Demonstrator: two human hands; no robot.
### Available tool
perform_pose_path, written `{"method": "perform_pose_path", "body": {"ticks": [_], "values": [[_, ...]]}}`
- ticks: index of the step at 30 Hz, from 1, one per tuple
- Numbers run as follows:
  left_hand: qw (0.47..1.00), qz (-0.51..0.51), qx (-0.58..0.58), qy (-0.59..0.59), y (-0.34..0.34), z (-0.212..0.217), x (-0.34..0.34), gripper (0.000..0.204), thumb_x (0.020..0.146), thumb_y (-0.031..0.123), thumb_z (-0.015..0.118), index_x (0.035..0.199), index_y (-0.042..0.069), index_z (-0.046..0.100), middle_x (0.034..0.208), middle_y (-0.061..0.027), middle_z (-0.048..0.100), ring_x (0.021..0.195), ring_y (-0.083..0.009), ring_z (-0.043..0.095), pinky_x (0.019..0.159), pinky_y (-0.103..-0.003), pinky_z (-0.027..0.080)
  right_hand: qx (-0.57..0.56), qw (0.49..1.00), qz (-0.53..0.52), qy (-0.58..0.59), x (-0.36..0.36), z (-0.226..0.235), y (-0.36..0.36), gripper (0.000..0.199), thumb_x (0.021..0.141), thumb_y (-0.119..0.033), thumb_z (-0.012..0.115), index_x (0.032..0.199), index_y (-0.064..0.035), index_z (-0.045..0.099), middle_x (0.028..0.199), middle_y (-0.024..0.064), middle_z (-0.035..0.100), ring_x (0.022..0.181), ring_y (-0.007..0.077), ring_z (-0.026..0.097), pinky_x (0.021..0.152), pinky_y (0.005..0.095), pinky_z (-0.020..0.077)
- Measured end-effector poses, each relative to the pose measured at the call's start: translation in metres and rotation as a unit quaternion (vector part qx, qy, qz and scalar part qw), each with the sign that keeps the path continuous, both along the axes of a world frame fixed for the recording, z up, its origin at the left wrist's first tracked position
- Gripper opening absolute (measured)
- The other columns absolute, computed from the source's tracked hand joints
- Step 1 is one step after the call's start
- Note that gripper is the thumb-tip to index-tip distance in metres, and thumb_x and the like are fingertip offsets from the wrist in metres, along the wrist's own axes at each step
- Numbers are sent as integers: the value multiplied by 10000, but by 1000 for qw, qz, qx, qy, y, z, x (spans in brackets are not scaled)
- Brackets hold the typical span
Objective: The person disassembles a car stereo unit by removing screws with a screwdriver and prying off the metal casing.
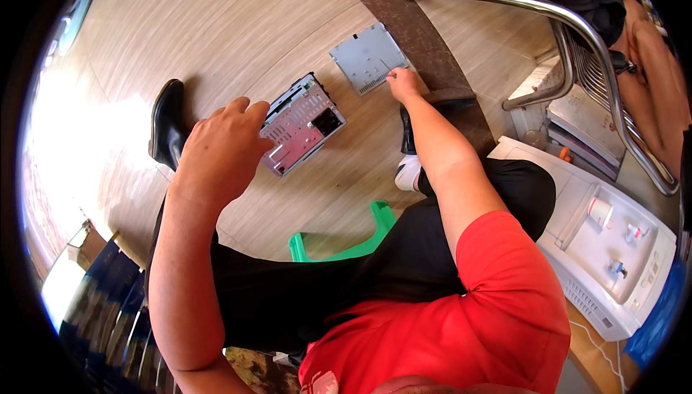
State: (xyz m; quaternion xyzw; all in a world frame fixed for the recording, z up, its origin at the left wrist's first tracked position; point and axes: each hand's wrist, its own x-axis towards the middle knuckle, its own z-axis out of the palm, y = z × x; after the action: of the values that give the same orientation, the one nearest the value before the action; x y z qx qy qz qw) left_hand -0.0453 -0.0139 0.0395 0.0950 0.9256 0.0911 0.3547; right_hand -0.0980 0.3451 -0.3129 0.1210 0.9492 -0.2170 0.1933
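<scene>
A boxy metal electronic unit [292, 127], resembling a car stereo, lies on the floor with slots and a dark opening in its casing. Over its left end is my left hand [223, 145], fingers curved and thumb spread apart from them; whether the thumb touches the unit I cannot tell. Farther right, a flat grey metal cover plate [367, 55] with a row of slots rests on the floor. My right hand [404, 85] is at the plate's right edge, fingertips pinched together. Anything small between those fingertips is too hard to make out.
A green plastic stool [339, 253] is by my legs. To the right stand a white water dispenser [605, 228] lying on its back and a chrome-framed chair [577, 15] with another person seated. My black boot [167, 121] is planted left of the unit.
</scene>
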Motion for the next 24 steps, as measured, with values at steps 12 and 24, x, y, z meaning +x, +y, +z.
{"method": "perform_pose_path", "body": {"ticks": [12,24], "values": [[1000,-6,10,9,-3,-2,2,416,873,155,640,1262,34,554,1259,-140,566,1134,-327,560,957,-408,448,43,998,40,34,-1,-20,-1,162,869,-204,643,930,-54,652,943,178,677,940,350,637,810,437,496],[999,-20,28,42,-16,1,7,377,881,180,627,1223,35,560,1197,-153,588,1089,-342,574,914,-421,459,-563,783,-246,-102,-17,29,-46,105,914,-207,642,905,-111,602,732,-10,573,647,115,547,544,287,459]]}}
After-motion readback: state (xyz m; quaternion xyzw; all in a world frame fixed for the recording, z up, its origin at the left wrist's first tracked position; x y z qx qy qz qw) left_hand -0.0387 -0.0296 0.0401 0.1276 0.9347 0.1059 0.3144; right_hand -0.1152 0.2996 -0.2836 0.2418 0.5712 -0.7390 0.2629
